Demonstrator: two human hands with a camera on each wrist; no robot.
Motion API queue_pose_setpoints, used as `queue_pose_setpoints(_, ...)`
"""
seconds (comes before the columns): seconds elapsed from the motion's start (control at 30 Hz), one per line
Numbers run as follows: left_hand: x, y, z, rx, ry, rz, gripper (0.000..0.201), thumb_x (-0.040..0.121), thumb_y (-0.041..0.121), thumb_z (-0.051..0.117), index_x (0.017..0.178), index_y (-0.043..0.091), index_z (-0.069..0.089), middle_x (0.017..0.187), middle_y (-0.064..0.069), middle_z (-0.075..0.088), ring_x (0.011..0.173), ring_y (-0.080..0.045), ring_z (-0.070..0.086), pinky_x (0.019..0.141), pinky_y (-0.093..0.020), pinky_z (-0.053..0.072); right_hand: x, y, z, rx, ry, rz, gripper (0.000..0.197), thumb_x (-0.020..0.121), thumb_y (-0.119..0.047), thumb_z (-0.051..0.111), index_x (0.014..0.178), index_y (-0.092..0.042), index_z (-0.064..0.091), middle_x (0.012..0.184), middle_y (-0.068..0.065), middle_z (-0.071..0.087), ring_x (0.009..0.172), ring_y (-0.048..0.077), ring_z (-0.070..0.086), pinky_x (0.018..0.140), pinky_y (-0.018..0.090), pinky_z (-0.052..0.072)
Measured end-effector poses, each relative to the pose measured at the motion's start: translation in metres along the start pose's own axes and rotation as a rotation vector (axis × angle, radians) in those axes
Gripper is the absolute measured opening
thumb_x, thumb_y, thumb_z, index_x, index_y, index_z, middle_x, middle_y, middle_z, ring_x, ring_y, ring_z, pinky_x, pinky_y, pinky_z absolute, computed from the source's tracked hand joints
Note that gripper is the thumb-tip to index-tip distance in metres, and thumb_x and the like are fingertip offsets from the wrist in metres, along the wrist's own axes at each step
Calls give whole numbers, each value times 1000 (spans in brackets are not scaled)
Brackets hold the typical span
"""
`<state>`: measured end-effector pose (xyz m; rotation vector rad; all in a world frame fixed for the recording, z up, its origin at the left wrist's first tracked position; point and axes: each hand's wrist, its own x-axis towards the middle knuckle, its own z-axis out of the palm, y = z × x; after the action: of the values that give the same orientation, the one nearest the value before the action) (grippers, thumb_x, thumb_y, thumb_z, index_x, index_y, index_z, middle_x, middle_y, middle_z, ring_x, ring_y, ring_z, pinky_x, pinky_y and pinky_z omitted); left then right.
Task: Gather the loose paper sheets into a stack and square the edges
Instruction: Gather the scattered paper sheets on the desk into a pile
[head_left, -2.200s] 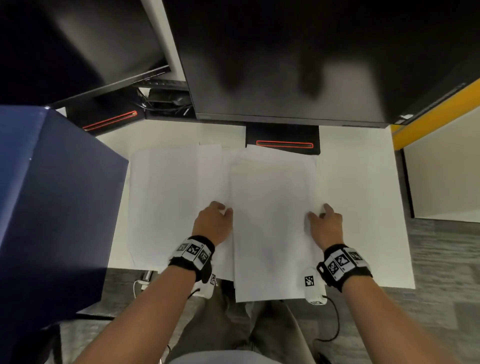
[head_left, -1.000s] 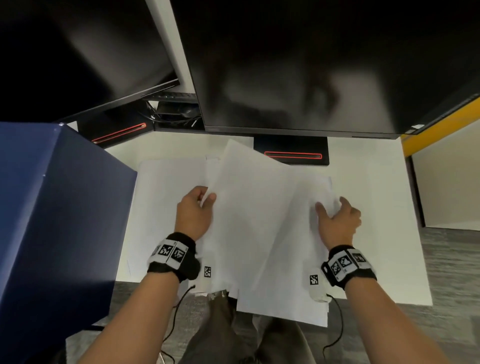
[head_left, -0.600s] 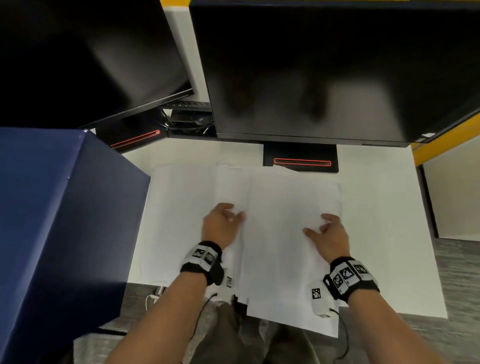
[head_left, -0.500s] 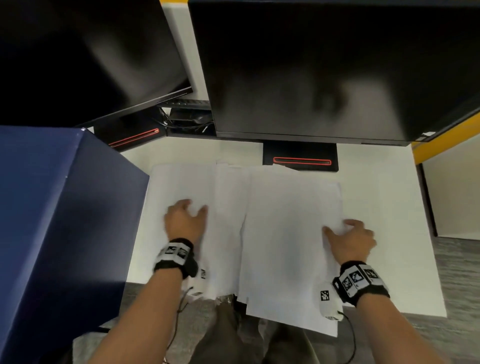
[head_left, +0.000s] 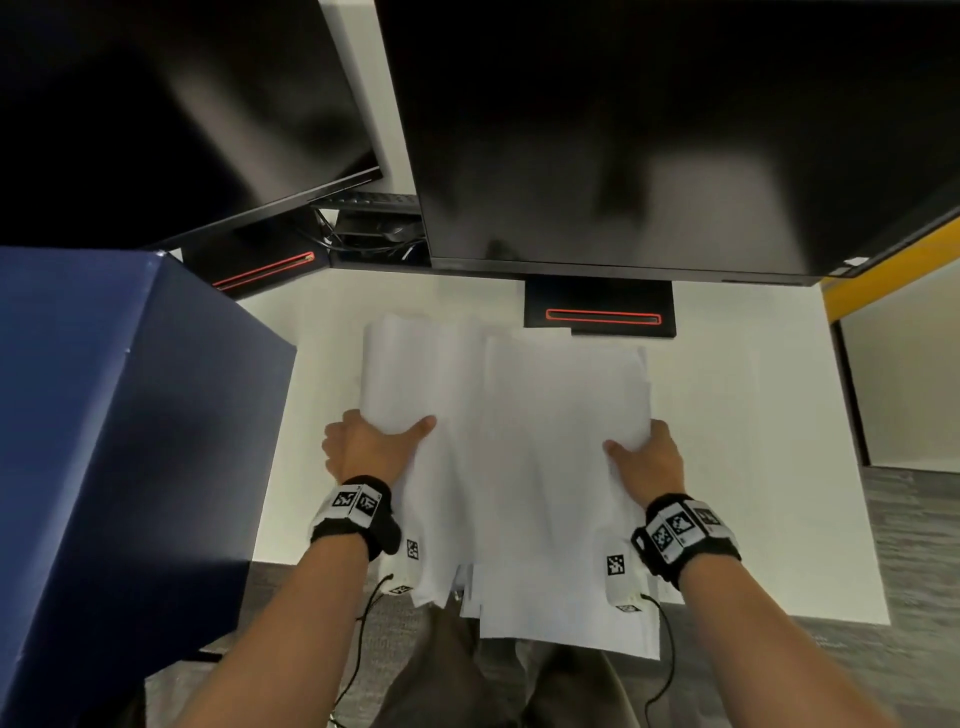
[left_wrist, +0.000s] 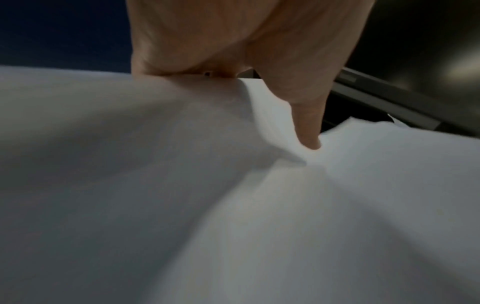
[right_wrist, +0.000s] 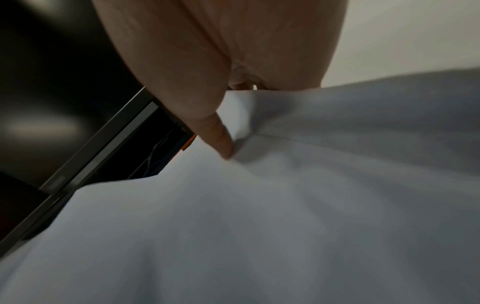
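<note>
The paper sheets lie in a loose, uneven pile on the white surface, their near ends hanging over its front edge. The left hand pinches the pile's left edge, thumb on top and fingers beneath, lifting that side. The right hand pinches the right edge the same way, thumb pressing a dimple into the top sheet. A blue box stands to the left; two dark monitors rise behind.

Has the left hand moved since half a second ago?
Yes. The left hand has shifted right, away from the blue box, and now grips the left edge of the paper sheets, thumb on top.
</note>
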<state>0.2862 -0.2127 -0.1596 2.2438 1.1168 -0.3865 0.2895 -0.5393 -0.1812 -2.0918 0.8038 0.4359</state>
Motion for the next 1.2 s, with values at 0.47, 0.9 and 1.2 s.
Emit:
queue_pose_setpoints(0.47, -13, -4, -40, 67, 116, 280, 37, 94, 36, 65, 72, 6, 65, 60, -13, 61, 63, -33, 59, 64, -33, 50, -2, 17, -5, -14, 69, 15, 57, 81, -21, 75, 126, -1, 47, 122, 20, 59, 109, 37, 59, 85, 37, 47)
queue_pose_setpoints(0.9, -39, 25, -104, -439, -74, 434, 45, 83, 45, 79, 64, 18, 48, 59, 1, 47, 52, -12, 41, 55, -25, 37, -9, 7, -7, -23, 75, 20, 54, 81, -16, 71, 125, 1, 47, 120, 21, 60, 104, 36, 60, 77, 30, 42)
queue_pose_setpoints(1.2, -57, 33, 46, -184, -252, 255, 57, 89, 44, 71, 135, 14, 55, 128, -4, 64, 113, -24, 62, 94, -27, 47, -8, 24, -22, 240, 110, 87, 49, 100, -38, 41, 136, -6, 53, 140, 13, 55, 127, 31, 51, 106, 35, 36)
